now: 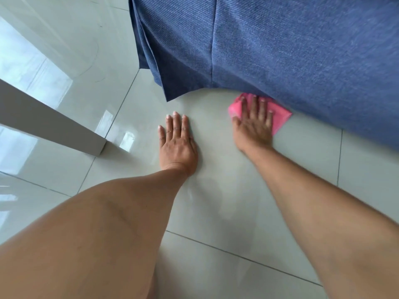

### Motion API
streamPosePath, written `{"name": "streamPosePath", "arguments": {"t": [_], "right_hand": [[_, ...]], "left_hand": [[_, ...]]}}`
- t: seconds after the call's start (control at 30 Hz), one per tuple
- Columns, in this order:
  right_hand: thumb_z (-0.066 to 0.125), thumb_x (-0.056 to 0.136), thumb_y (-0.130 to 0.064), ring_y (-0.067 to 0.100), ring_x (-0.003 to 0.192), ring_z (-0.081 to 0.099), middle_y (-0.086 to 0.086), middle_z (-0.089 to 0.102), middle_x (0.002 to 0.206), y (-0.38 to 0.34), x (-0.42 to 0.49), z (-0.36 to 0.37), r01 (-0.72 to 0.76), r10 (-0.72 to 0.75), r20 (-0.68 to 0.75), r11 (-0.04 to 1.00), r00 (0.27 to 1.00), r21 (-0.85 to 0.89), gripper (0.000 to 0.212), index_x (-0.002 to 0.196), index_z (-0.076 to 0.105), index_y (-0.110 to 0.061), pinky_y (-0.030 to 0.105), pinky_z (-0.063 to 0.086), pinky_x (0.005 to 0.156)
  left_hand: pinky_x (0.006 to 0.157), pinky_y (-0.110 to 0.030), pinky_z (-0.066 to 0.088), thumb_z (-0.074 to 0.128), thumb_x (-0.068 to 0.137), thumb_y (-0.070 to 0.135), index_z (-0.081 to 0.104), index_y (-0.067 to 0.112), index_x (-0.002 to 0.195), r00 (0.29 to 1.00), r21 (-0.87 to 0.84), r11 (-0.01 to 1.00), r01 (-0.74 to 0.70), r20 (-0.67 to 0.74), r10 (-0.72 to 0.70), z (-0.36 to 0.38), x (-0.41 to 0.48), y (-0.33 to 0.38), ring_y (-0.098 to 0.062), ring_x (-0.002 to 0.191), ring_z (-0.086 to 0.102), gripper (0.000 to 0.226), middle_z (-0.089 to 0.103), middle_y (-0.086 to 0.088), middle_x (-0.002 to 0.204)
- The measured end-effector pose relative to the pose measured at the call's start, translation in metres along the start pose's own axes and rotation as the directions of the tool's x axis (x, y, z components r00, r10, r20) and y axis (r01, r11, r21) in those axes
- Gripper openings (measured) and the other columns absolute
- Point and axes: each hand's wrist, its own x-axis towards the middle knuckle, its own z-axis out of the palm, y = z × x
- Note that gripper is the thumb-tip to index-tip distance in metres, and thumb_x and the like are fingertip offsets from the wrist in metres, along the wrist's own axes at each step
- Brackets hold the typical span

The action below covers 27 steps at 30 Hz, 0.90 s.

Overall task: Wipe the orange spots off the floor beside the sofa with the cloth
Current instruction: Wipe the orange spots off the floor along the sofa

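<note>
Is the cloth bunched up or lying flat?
Flat: the pink cloth lies spread on the floor under the right hand's open palm.

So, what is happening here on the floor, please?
A person is wiping the tiled floor beside a blue sofa. The right hand presses flat on a pink cloth right at the sofa's lower edge. The left hand lies flat on the floor, apart from the cloth, as if for support. No orange spots show on the tiles in view; any under the cloth are hidden. A grey furniture leg stands to the left.
</note>
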Motion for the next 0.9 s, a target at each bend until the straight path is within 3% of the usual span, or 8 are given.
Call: {"name": "streamPosePath", "arguments": {"t": [0.13,0.3,0.37,0.47,0.57,0.63,0.77,0.9], "right_hand": [[0.017,0.097,-0.045,0.028,0.152,0.007,0.004,0.007,0.165,-0.045,-0.052,0.010,0.351,-0.351,0.020,0.936,0.936,0.016,0.062,0.156,0.012,-0.026,0.050,0.009,0.122],[0.034,0.095,-0.044,0.024,0.152,0.007,0.001,0.010,0.165,0.045,-0.127,0.016,0.620,-0.615,0.084,0.784,0.784,-0.041,0.064,0.155,0.019,-0.030,0.047,0.008,0.122],[0.034,0.094,-0.045,0.024,0.152,0.007,0.001,0.010,0.165,0.101,-0.129,0.009,0.543,-0.538,0.082,0.839,0.839,-0.049,0.064,0.155,0.016,-0.033,0.047,0.009,0.122],[0.018,0.092,-0.047,0.023,0.152,0.004,0.001,0.004,0.166,0.157,-0.092,-0.002,0.181,-0.178,0.060,0.982,0.982,-0.049,0.065,0.153,0.002,-0.033,0.044,0.002,0.122],[0.011,0.091,-0.048,0.028,0.151,0.008,0.006,0.010,0.165,0.138,-0.036,-0.011,-0.174,0.174,0.034,0.985,0.984,0.001,0.069,0.156,0.008,-0.025,0.047,0.000,0.122],[0.019,0.095,-0.045,0.032,0.148,0.016,0.009,0.020,0.163,0.105,-0.014,-0.013,-0.232,0.231,0.014,0.973,0.973,0.020,0.064,0.155,0.018,-0.021,0.050,0.004,0.122],[0.021,0.095,-0.047,0.027,0.152,0.006,0.003,0.008,0.166,0.064,-0.033,-0.003,0.106,-0.106,0.018,0.994,0.994,-0.038,0.064,0.155,0.011,-0.028,0.049,0.005,0.122],[0.026,0.096,-0.046,0.023,0.152,-0.001,-0.001,0.003,0.166,0.117,-0.106,0.001,0.504,-0.497,0.106,0.862,0.861,-0.053,0.062,0.155,0.009,-0.034,0.046,0.002,0.123]], "left_hand": [[0.123,-0.045,-0.002,0.014,0.100,0.034,0.006,0.016,0.157,1.000,-0.007,1.000,0.004,0.021,-0.004,0.000,0.002,0.000,-0.023,0.152,-0.007,0.060,-0.002,-0.007,0.165],[0.123,-0.045,-0.003,0.015,0.100,0.031,0.010,0.017,0.157,1.000,-0.016,1.000,0.011,0.000,-0.011,-0.001,0.000,0.001,-0.023,0.152,-0.005,0.059,0.002,-0.006,0.165],[0.122,-0.046,-0.006,0.016,0.100,0.031,0.011,0.017,0.156,0.999,0.009,0.999,0.032,-0.007,-0.032,-0.002,-0.002,0.005,-0.024,0.152,-0.004,0.059,0.004,-0.006,0.165],[0.121,-0.048,-0.010,0.024,0.098,0.028,0.015,0.017,0.156,1.000,0.069,0.998,-0.005,-0.026,0.007,-0.005,-0.001,0.020,-0.026,0.152,-0.002,0.060,0.008,-0.006,0.165],[0.121,-0.050,-0.008,0.029,0.095,0.024,0.016,0.016,0.156,0.990,0.032,0.989,-0.143,-0.006,0.143,-0.002,0.000,0.055,-0.026,0.152,-0.004,0.063,0.007,-0.003,0.165],[0.121,-0.050,-0.007,0.029,0.095,0.023,0.015,0.016,0.156,0.983,-0.023,0.983,-0.182,0.022,0.182,0.004,0.000,0.082,-0.026,0.152,-0.004,0.063,0.006,-0.003,0.165],[0.122,-0.048,-0.005,0.027,0.097,0.022,0.014,0.014,0.155,0.987,-0.088,0.984,-0.156,0.025,0.159,0.015,0.003,0.103,-0.025,0.152,-0.003,0.060,0.008,-0.003,0.165],[0.122,-0.048,-0.002,0.028,0.094,0.026,0.015,0.014,0.156,0.989,-0.076,0.986,-0.147,0.010,0.148,0.019,0.002,0.102,-0.025,0.152,-0.001,0.064,0.009,-0.003,0.165]]}}
